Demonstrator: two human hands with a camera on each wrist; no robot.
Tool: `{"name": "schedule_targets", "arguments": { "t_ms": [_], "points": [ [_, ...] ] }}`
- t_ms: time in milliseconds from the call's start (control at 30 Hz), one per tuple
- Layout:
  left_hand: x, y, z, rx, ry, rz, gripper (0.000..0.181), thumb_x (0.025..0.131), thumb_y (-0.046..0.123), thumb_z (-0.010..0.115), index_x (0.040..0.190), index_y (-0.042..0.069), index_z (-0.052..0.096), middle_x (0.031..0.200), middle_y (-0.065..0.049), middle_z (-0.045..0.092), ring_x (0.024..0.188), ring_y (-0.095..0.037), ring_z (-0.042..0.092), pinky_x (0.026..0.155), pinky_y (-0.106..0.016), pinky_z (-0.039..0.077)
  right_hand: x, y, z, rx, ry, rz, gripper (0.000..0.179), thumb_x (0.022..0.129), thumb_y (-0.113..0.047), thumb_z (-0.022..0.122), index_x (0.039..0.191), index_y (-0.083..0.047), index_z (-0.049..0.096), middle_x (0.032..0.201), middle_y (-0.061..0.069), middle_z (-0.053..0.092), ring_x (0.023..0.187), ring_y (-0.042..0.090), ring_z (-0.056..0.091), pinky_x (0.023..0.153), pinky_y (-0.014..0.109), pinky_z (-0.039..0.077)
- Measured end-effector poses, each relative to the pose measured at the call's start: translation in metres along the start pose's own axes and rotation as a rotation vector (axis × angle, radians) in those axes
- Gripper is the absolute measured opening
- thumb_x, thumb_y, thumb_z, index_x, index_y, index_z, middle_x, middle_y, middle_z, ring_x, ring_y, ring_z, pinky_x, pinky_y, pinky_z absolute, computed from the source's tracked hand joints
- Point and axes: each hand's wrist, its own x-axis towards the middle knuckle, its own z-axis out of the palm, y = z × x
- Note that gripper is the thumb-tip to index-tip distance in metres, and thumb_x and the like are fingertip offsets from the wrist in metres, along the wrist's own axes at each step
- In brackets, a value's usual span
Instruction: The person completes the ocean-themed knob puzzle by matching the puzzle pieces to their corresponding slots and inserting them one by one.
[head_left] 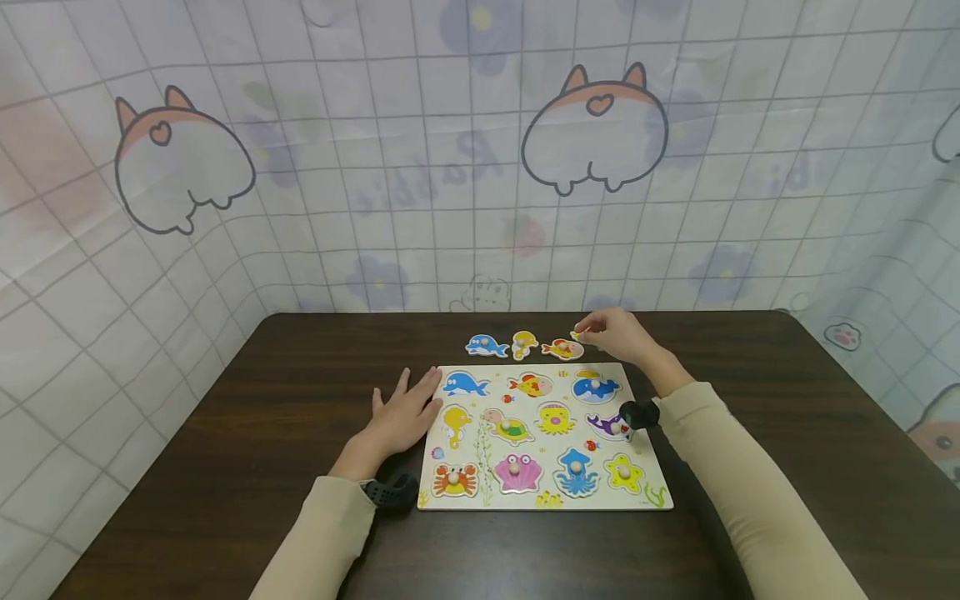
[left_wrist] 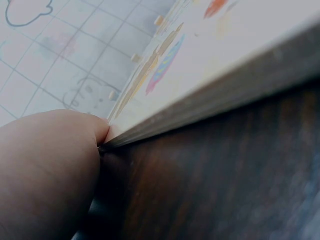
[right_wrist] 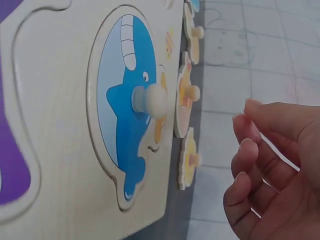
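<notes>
My left hand (head_left: 401, 414) lies spread at the left edge of a wooden sea-animal puzzle board (head_left: 525, 502), fingertips at its upper-left corner. My right hand (head_left: 617, 335) hovers beyond the board's upper-right edge, just over a small yellow knobbed piece (right_wrist: 188, 160). Its fingers (right_wrist: 240, 195) are loosely bent with nothing between them; in the right wrist view they stand apart from that piece. Left of it lie a red-and-yellow fish piece (head_left: 562, 349), a yellow seahorse piece (head_left: 523, 344) and a blue dolphin piece (head_left: 487, 345). A blue whale piece (right_wrist: 132, 75) sits in the board.
Other knobbed pieces sit in the board: a crab (head_left: 454, 480), a pink shell (head_left: 517, 472), a blue squid (head_left: 576, 472), a starfish (head_left: 624, 472) and a turtle (head_left: 507, 426). The dark wooden table (head_left: 225, 442) ends at a patterned cloth backdrop (head_left: 420, 208).
</notes>
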Motion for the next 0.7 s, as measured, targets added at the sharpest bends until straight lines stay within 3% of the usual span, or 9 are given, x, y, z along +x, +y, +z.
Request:
{"name": "schedule_targets", "arguments": {
  "t_ms": [400,700],
  "points": [
    [0.0,-0.001,-0.001,0.001,0.001,0.005,0.063,0.109,0.036,0.045,0.165,0.018,0.023,0.169,-0.004,0.02,0.156,-0.039,0.0,0.111,-0.076,-0.009,0.019,-0.007,0.011,0.014,-0.082,0.101,0.03,0.1,-0.013,0.064,0.125,0.004,0.069,0.11,0.019,0.067,0.097,0.036,0.066,0.091,0.05,0.053],
    [0.0,-0.001,0.0,0.005,-0.001,-0.004,0.064,0.109,0.036,0.046,0.165,0.018,0.023,0.169,-0.005,0.021,0.156,-0.039,0.0,0.112,-0.075,-0.009,0.025,-0.014,0.02,0.033,-0.118,0.164,0.03,0.099,-0.011,0.064,0.127,0.001,0.068,0.109,0.017,0.067,0.094,0.028,0.063,0.097,0.05,0.05]
  ]
}}
